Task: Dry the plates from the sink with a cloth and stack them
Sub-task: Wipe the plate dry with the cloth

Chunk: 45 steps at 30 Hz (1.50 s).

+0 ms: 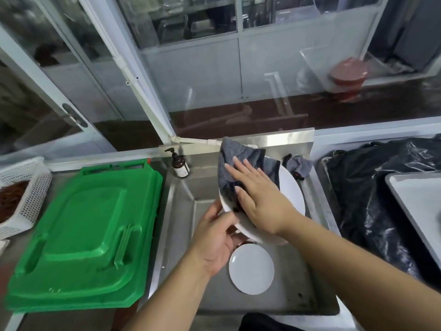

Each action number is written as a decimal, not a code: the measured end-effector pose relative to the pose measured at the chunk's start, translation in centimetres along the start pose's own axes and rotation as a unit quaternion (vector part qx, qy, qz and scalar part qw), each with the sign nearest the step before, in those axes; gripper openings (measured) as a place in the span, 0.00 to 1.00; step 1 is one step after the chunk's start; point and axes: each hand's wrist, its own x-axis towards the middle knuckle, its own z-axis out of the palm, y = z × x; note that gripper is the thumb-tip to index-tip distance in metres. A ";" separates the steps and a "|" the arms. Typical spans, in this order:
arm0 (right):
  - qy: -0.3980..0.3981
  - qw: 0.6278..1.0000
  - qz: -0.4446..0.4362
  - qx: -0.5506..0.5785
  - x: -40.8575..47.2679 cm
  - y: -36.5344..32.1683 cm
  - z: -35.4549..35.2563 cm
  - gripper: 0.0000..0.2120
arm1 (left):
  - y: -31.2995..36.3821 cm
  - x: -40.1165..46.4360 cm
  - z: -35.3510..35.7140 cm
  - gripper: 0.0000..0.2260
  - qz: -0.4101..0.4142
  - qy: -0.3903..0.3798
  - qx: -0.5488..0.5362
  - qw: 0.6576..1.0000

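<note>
Over the steel sink (pixel 181 211) my left hand (pixel 214 237) grips the near rim of a large white plate (pixel 292 194), which is tilted up. My right hand (pixel 257 199) lies flat, fingers straight, pressing a grey cloth (pixel 238 156) against the plate's face. The cloth covers the plate's upper left part and sticks up past its rim. A smaller white plate (pixel 251 268) lies flat on the sink bottom, under my left hand.
A green plastic lid (pixel 81 235) lies on the counter left of the sink. A white mesh basket (pixel 28 187) is at far left. A brown pump bottle (pixel 179 164) stands at the sink's back corner; another grey rag (pixel 299 164) beside it. Black plastic bag (pixel 372 192) and grey tray (pixel 420 206) at right.
</note>
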 end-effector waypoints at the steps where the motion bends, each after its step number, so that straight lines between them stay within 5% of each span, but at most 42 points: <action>1: 0.019 1.000 0.010 -0.006 0.8 0.2 -0.4 0.27 | 0.4 0.0 0.0 0.20 0.002 -0.005 0.000 1.000; 8: 0.112 0.981 0.157 0.030 3.3 1.1 -1.7 0.25 | 2.5 0.0 0.7 0.20 0.037 -0.008 -0.001 0.999; 21: 0.109 0.929 0.344 0.080 -1.2 -2.3 1.4 0.28 | 2.4 -0.9 0.2 0.21 0.026 0.004 0.003 1.000; 28: 0.122 0.919 0.261 0.269 -4.2 -5.9 4.1 0.26 | 2.7 -1.7 0.1 0.27 0.014 0.002 0.051 0.999; 37: 0.106 0.992 0.071 0.009 0.3 -4.3 0.3 0.27 | 2.7 -2.8 -0.1 0.25 -0.004 -0.031 0.018 0.999; 45: 0.180 0.944 0.276 -0.010 2.0 0.8 -2.1 0.21 | 3.6 -2.6 -0.4 0.22 0.058 0.003 -0.013 0.998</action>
